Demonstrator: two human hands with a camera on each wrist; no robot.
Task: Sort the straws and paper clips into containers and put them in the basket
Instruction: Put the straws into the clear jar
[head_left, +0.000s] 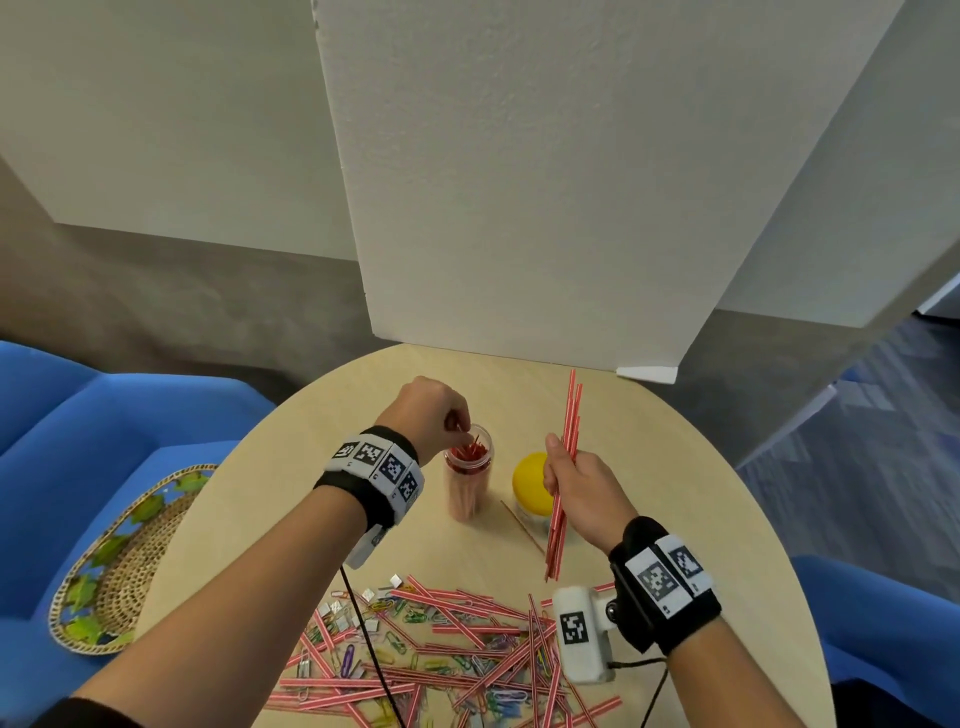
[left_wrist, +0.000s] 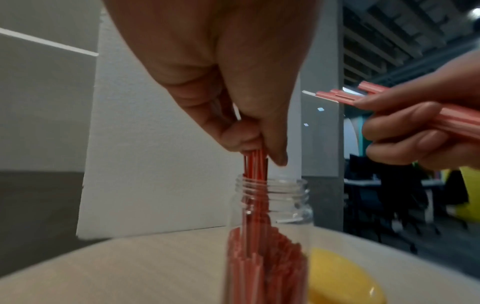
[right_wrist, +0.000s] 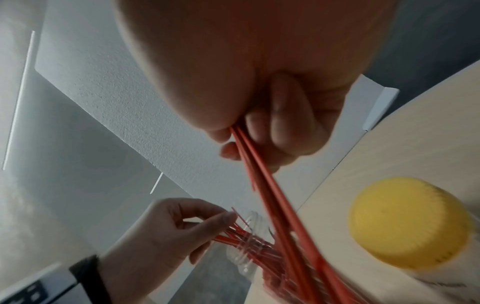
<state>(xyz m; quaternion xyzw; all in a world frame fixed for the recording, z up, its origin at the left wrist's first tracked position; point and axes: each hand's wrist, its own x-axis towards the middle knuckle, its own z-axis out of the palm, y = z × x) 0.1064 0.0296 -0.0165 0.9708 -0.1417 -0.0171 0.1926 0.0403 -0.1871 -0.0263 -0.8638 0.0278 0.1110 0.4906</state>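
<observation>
A clear plastic jar (head_left: 467, 480) (left_wrist: 270, 236) (right_wrist: 246, 246) stands open on the round table, partly filled with red-and-white straws. My left hand (head_left: 441, 410) (left_wrist: 249, 139) hovers over its mouth and pinches a few straws (left_wrist: 255, 164) that reach down into it. To the right, my right hand (head_left: 576, 488) (right_wrist: 262, 131) grips a bundle of long straws (head_left: 566, 467) (right_wrist: 280, 216), held nearly upright above the table. A heap of straws and coloured paper clips (head_left: 441, 654) lies at the table's near edge. A yellow-lidded jar (head_left: 532, 488) (right_wrist: 410, 226) stands beside the right hand.
A woven basket (head_left: 124, 561) with green leaf trim rests on a blue seat at the left. One loose straw (head_left: 522, 527) lies between the jars. White foam boards (head_left: 519, 182) stand behind the table. Wrist camera cables trail over the heap.
</observation>
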